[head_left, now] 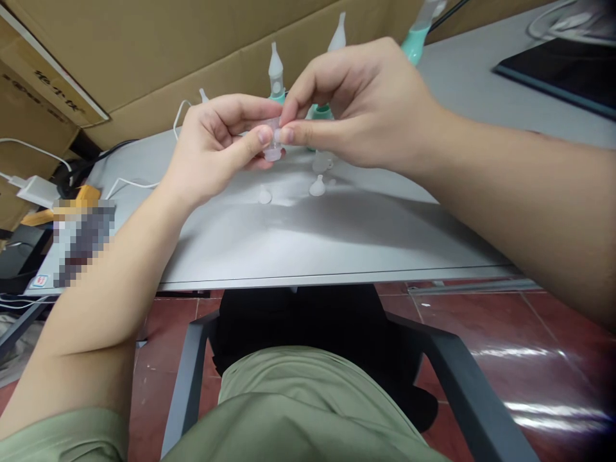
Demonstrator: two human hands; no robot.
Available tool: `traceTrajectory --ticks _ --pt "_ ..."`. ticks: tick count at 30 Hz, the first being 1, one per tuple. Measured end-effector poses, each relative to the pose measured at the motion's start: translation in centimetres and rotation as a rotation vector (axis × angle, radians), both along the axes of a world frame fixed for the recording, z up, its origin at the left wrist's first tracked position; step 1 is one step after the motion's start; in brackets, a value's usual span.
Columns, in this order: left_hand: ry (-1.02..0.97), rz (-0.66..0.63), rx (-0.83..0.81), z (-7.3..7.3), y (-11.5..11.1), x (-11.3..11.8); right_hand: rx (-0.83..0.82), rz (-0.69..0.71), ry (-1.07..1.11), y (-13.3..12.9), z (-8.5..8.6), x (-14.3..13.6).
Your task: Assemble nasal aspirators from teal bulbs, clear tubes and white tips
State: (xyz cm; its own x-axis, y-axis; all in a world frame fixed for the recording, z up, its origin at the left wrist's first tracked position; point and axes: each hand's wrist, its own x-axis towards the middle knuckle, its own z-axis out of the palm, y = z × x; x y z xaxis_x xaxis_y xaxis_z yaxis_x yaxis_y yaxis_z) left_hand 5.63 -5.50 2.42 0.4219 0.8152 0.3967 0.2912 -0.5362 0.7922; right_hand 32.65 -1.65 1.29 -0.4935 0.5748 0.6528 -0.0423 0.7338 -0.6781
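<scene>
Tan cardboard panels behind a light grey desk, with reddish floor tiles beyond the front edge and grey chair armrests on both sides of a green-clothed lap. Held above the desk, left of its middle and nearer the rear edge than the front: a small translucent plastic cup. Long axis close to upright, with the broader rimmed end down toward the desktop and the upper part partly hidden by fingers. Frosted and colourless to faintly pinkish, with a ring-like lower rim; finer detail too small to tell.

Left hand: grasping the cup, thumb on the near side, other fingers behind and below. Right hand: thumb and index finger pinched together at the cup's right side, remaining fingers bent.

Below the hands, on the desktop, a translucent cone-shaped cap and, to its left, a small round translucent piece. Toward the rear edge, a clear-and-teal nozzle bottle with a pointed tip upward; farther right, a white pointed nozzle. Near the rear right corner, a dark flat device; by the left edge, an orange object and a white plug adapter.
</scene>
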Motion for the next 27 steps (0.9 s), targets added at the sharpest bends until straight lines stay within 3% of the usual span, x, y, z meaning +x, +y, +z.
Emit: traceTrajectory --ticks 4,9,17,27 --pt "0.074 0.046 0.009 0.0 0.4 -0.4 0.017 -0.022 0.000 0.0 -0.2 -0.2" --pt "0.035 -0.023 -0.031 -0.2 0.3 -0.2 0.094 -0.056 0.029 -0.1 -0.7 -0.7" --pt "0.051 0.038 0.009 0.2 -0.2 0.8 -0.051 -0.089 0.012 -0.8 -0.1 -1.1" --pt "-0.044 -0.085 0.056 -0.8 1.7 0.4 -0.103 -0.061 0.034 -2.1 0.8 -2.0"
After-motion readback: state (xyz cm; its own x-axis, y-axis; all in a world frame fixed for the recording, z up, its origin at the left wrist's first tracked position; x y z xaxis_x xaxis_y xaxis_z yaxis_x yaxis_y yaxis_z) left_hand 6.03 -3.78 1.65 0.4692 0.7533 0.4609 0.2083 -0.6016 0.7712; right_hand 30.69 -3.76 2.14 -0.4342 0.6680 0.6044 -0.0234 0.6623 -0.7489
